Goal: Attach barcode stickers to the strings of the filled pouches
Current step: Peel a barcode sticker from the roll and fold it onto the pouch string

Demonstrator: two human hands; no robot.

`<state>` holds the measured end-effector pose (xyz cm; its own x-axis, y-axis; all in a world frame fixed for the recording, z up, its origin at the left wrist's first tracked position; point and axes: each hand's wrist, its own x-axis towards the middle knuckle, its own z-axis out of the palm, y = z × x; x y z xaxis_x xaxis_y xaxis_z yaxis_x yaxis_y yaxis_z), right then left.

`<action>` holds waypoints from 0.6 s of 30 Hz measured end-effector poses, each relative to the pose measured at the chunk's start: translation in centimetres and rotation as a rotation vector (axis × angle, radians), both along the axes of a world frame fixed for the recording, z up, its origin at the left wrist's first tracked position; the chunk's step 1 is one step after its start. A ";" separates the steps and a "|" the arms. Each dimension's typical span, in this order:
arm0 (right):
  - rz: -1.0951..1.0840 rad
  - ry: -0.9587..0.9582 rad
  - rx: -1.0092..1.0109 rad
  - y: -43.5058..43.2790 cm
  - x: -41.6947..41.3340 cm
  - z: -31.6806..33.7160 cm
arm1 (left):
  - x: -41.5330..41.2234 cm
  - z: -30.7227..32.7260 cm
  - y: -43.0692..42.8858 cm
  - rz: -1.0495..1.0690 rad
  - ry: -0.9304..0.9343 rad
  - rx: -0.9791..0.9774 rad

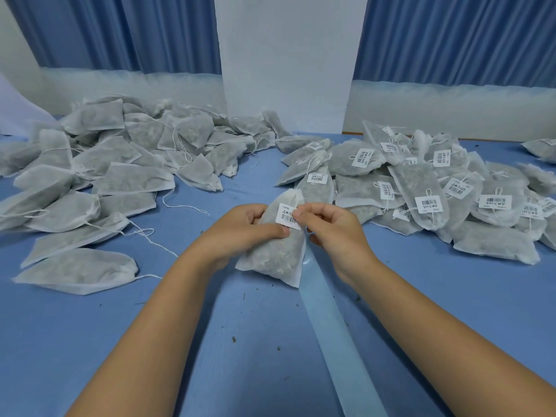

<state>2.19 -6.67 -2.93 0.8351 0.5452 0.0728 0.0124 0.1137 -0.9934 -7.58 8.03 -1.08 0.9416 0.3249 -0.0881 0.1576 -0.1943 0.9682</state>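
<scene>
Hands at work: left hand (249,228) grips a filled pouch (275,254) while right hand (328,225) pinches its barcode sticker (287,216) over the bench (240,341).

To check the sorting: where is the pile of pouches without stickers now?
In the head view the unstickered pile lies at the left of the table, beyond the left hand; the stickered pile lies opposite, at the right.

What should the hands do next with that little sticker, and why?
Probably squeeze the sticker flat so it sticks fast. The right hand pinches its edge and the left hand holds the pouch under it. The string there is hidden, so I cannot tell if it is caught yet.
</scene>
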 end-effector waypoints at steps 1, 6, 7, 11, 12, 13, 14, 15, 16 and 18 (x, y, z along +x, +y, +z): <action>-0.012 -0.007 0.001 0.0 0.0 -0.1 | 0.0 0.0 0.0 -0.012 -0.009 0.003; -0.038 -0.023 0.008 0.2 -0.1 -0.3 | 0.4 -0.2 -0.3 -0.007 -0.006 0.000; -0.038 -0.027 0.010 0.2 -0.2 -0.3 | 0.6 -0.3 -0.3 0.034 0.002 0.002; -0.049 -0.078 0.016 0.2 -0.2 -0.3 | 0.9 -0.6 -0.4 0.105 -0.038 -0.057; -0.058 -0.081 0.016 0.2 -0.2 -0.4 | 0.9 -0.6 -0.5 0.105 -0.053 -0.085; -0.070 -0.071 0.010 0.2 -0.1 -0.3 | 0.9 -0.6 -0.6 0.104 -0.067 -0.112; -0.077 -0.047 0.005 0.2 0.0 -0.3 | 1.0 -0.6 -0.6 0.101 -0.078 -0.138; -0.070 -0.009 0.007 0.1 0.1 -0.2 | 1.0 -0.6 -0.6 0.094 -0.087 -0.164; -0.043 0.039 0.017 0.1 0.1 -0.1 | 0.9 -0.5 -0.6 0.084 -0.095 -0.193; 0.051 0.147 0.043 0.0 0.1 0.2 | 0.9 -0.4 -0.7 0.063 -0.109 -0.254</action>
<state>2.30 -6.71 -2.76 0.8095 0.5866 -0.0238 -0.1393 0.1526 -0.9784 -6.69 7.38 -1.52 0.9287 0.3635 -0.0736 0.0539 0.0640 0.9965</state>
